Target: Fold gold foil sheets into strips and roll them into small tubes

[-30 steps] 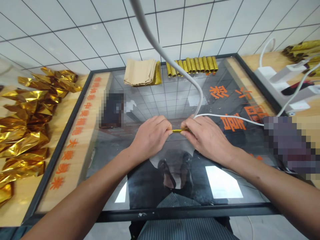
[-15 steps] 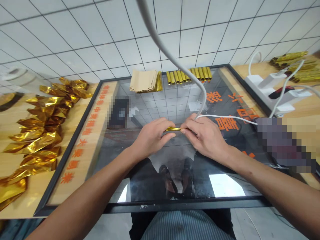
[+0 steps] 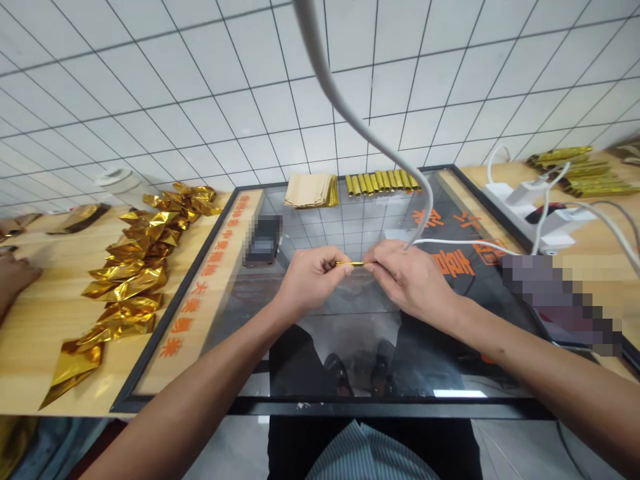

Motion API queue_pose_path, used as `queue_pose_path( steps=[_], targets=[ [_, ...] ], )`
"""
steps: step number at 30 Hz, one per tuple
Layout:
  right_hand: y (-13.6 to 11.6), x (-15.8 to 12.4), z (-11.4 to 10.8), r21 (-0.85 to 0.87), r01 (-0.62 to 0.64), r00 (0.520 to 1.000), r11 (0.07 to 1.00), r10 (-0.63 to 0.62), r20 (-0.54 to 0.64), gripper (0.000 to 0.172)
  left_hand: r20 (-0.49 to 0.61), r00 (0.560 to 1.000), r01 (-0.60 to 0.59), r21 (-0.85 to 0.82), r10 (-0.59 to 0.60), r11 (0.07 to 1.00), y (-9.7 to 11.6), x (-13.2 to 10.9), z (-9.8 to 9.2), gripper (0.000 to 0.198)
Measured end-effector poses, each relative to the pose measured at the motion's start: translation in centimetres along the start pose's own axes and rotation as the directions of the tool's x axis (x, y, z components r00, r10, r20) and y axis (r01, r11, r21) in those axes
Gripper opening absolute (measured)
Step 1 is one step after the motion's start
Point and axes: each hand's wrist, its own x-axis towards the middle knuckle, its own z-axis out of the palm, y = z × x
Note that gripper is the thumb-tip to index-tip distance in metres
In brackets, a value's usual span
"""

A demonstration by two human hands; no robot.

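Observation:
My left hand [image 3: 310, 277] and my right hand [image 3: 407, 277] pinch the two ends of a thin rolled strip of gold foil [image 3: 349, 264], held level just above the glass-topped table [image 3: 350, 347]. Both hands have their fingers curled closed on the roll. At the far edge of the glass lies a row of finished gold rolls [image 3: 381, 182], with a stack of tan paper sheets [image 3: 309, 190] to its left.
A heap of crumpled gold foil pieces [image 3: 125, 273] covers the wooden bench on the left. Another person's hand [image 3: 13, 277] shows at the far left edge. A white cable [image 3: 350, 113] hangs down from above. A white power strip [image 3: 530, 207] and more gold rolls [image 3: 580, 173] sit at right.
The view has tilted up and shifted, showing more wall and left bench. My hands lifted slightly with the roll still pinched between them. Another person's hand has come into view at left.

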Motion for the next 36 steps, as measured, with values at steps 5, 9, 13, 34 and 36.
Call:
queue_pose_path(
  steps=[5, 9, 13, 34, 36],
  targets=[
    [-0.4, 1.8, 0.6, 0.124, 0.010, 1.000, 0.992, -0.011, 0.008, 0.017, -0.098, 0.995, -0.027, 0.016, 0.028, 1.000, -0.3, -0.4, -0.5, 0.019],
    [-0.7, 2.3, 1.7, 0.262, 0.009, 0.998, 0.965, 0.006, -0.057, 0.016, -0.121, 0.992, -0.040, -0.015, 0.038, 0.999, -0.5, -0.6, -0.5, 0.015],
    [-0.6, 1.8, 2.1, 0.298, -0.034, 0.993, 0.954, 0.067, -0.101, 0.015, -0.087, 0.996, -0.018, -0.128, 0.007, 0.992, -0.4, -0.7, -0.6, 0.013],
    [-1.3, 0.9, 1.6, 0.371, 0.034, 0.993, 0.928, 0.010, -0.118, 0.016, 0.007, 0.997, -0.071, -0.065, 0.071, 0.995, 0.0, -1.2, -1.2, 0.011],
    [-1.3, 0.9, 1.5, 0.369, 0.035, 0.994, 0.929, 0.006, -0.112, 0.016, 0.006, 0.998, -0.058, -0.095, 0.059, 0.994, -0.2, -1.2, -1.1, 0.014]
  ],
)
